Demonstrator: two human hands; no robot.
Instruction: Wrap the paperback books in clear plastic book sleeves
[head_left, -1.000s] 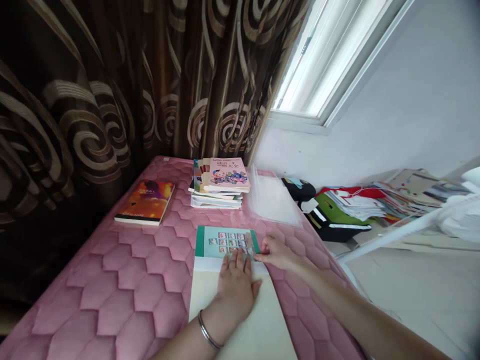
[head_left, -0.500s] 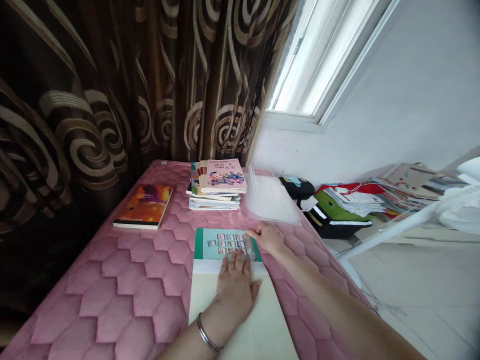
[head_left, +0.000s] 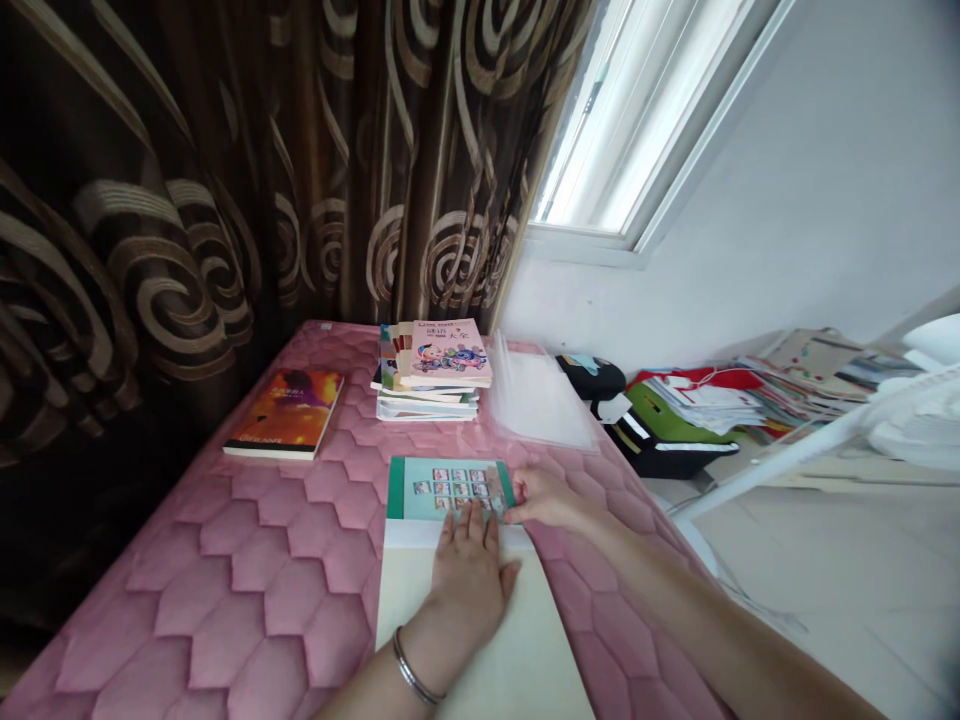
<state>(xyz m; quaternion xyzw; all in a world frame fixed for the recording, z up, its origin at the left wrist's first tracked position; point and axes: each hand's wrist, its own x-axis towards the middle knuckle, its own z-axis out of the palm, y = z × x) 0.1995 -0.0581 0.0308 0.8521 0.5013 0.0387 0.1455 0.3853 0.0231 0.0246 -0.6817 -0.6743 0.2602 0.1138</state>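
Note:
A green book (head_left: 421, 503) with rows of small pictures lies flat in front of me. A white strip (head_left: 409, 534) crosses its near edge, and a long cream sheet (head_left: 405, 605) stretches from there toward me. My left hand (head_left: 471, 570), with a silver bangle at the wrist, lies flat with fingers stretched out. Its palm rests on the cream sheet and its fingertips reach the lower pictures. My right hand (head_left: 541, 497) has curled fingers closed at the book's right edge, close to the strip. What exactly is between the fingertips is partly hidden.
A stack of books (head_left: 442, 375) stands farther back, with clear plastic sheets (head_left: 536, 395) beside it. An orange book (head_left: 286, 412) lies at the left. All rest on a pink quilted surface (head_left: 300, 590). A white fan (head_left: 817, 430) stands at the right.
My right hand has slid along the book's right edge toward me, from the far corner to near the white strip, and its fingers have curled in. My left hand stays in place.

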